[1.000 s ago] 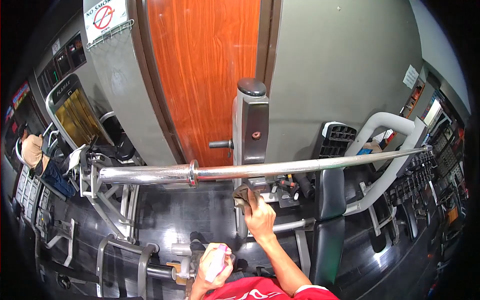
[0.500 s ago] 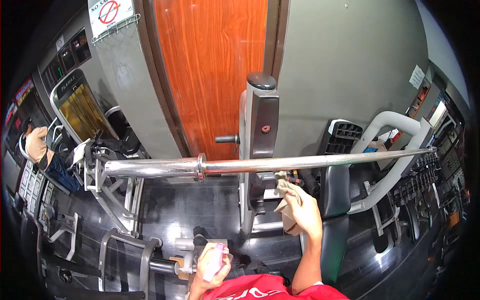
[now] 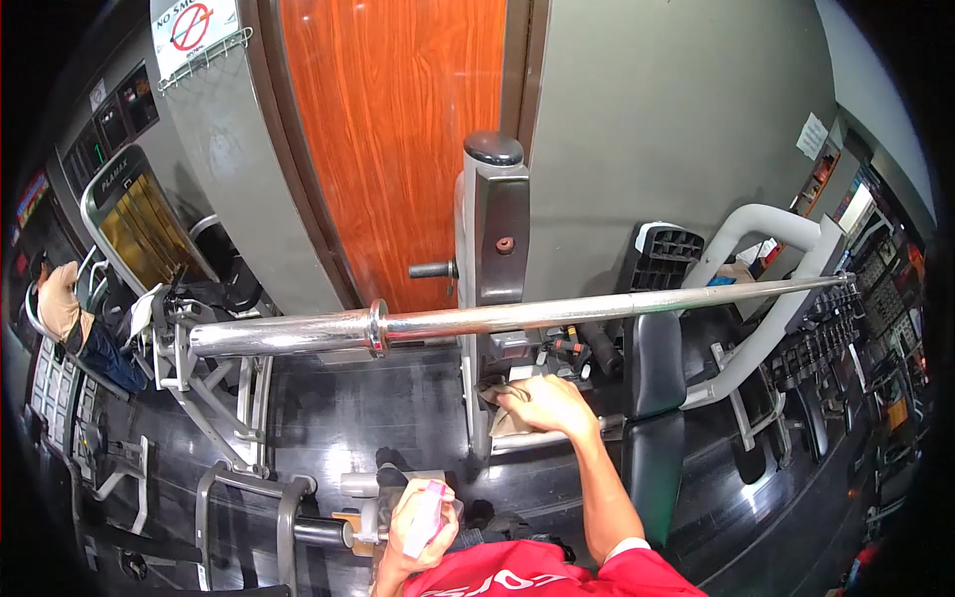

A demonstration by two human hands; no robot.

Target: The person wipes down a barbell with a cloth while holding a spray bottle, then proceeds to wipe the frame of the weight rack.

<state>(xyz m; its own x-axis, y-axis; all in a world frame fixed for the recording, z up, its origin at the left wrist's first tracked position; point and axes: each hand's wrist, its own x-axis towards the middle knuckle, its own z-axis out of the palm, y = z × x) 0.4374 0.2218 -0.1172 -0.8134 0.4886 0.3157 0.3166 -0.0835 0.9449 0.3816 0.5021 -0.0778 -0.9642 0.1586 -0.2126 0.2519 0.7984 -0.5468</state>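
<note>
My right hand [image 3: 554, 406] is closed on a crumpled beige cloth [image 3: 511, 422]. It is below the barbell [image 3: 557, 314], with the cloth overlapping the lower part of the grey rack upright [image 3: 497, 224] in this view. Low in front of my body, my left hand [image 3: 406, 519] grips a spray bottle with a white and pink head [image 3: 426, 521]; its lower part is mostly hidden. The shiny steel bar runs across the view, its thick sleeve [image 3: 279, 334] and collar [image 3: 377, 328] on the left, with no plates on it.
A black padded bench [image 3: 657, 438] stands to the right of my right arm, under the bar. Dumbbells on a rack [image 3: 821, 343] line the far right. Machine frames [image 3: 249, 476] stand lower left. A person [image 3: 68, 313] is at the far left.
My right hand has moved left and slightly down with the cloth, farther below the bar. The view has shifted a little. My left hand stays on the spray bottle.
</note>
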